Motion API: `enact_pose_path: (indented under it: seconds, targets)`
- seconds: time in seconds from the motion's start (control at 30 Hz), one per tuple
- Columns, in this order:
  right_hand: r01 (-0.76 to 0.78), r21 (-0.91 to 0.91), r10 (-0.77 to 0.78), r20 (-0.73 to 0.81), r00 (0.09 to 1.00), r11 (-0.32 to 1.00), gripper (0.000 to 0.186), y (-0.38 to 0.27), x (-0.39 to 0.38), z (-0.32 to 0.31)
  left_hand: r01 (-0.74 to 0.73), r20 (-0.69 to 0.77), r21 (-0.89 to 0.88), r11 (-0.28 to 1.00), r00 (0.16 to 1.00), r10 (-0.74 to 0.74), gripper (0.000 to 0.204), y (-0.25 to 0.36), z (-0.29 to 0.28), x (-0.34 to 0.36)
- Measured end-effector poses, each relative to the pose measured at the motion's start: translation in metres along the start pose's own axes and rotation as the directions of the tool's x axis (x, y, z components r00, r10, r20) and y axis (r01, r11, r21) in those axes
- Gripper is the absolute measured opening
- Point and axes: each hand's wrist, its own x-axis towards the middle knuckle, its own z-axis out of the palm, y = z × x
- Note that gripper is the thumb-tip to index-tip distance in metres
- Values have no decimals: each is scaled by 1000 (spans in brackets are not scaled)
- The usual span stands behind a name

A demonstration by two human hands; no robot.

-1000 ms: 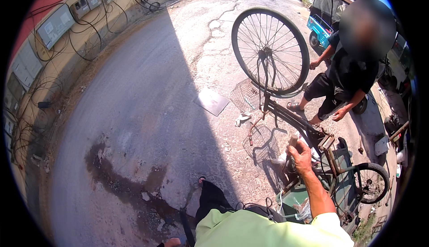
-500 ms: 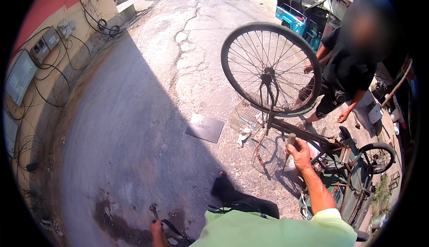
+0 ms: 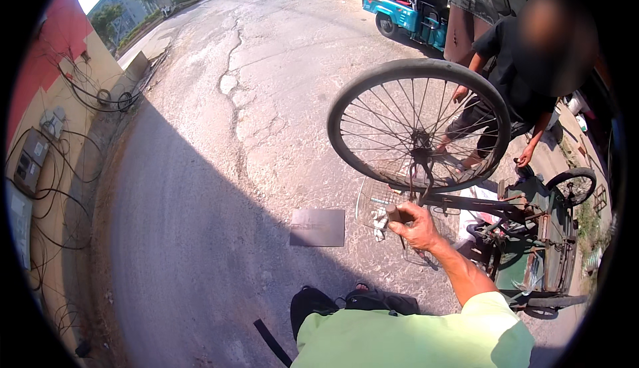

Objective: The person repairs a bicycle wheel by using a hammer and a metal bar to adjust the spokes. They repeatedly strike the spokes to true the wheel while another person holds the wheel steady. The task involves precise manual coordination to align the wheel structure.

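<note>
Head view: what takes up the most room?

One cracked road (image 3: 200, 195), part sunlit, part shaded. Along the left stands one wall (image 3: 70, 68), red above and cream below, with three boxes (image 3: 31, 161) and tangled black cables on it.

And the vehicles?

One turquoise cargo tricycle (image 3: 393, 9) at the far side, right of centre. Closer in is one upturned bicycle (image 3: 466, 203), ahead of the person and to the right, its one spoked wheel (image 3: 416, 68) raised above the frame. Beside it is one green cart-like body (image 3: 552, 241); its exact kind I cannot tell.

Anyone else?

One co-worker (image 3: 516, 98) in black, beyond the raised wheel. Two of that person's hands show, one of them seen through the spokes.

Smaller things on the ground?

One wire basket (image 3: 371, 198) below the wheel, one flat grey panel (image 3: 317, 228) at the shadow's edge, and one white scrap (image 3: 379, 225) near the basket.

The person's own hands?

One shows: the right hand (image 3: 416, 227), its fingers curled tight around one brown-handled tool (image 3: 394, 214). It is just below the wheel; whether it touches the bicycle I cannot tell.

And the left hand?

Out of view, so I cannot tell how its fingers stand.
</note>
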Motion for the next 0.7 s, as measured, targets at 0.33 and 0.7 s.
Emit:
enact_pose_path:
  seconds: [0.33,0.7]
  targets:
    - [72,-196,-93,-104,990,978,34,-18,153,127,-99,63,222,970,994,88,25,257,-129,155]
    - [224,-224,-276,-235,932,948,42,-65,320,189,-452,-206,142,880,857,473,27,638,-305,324]
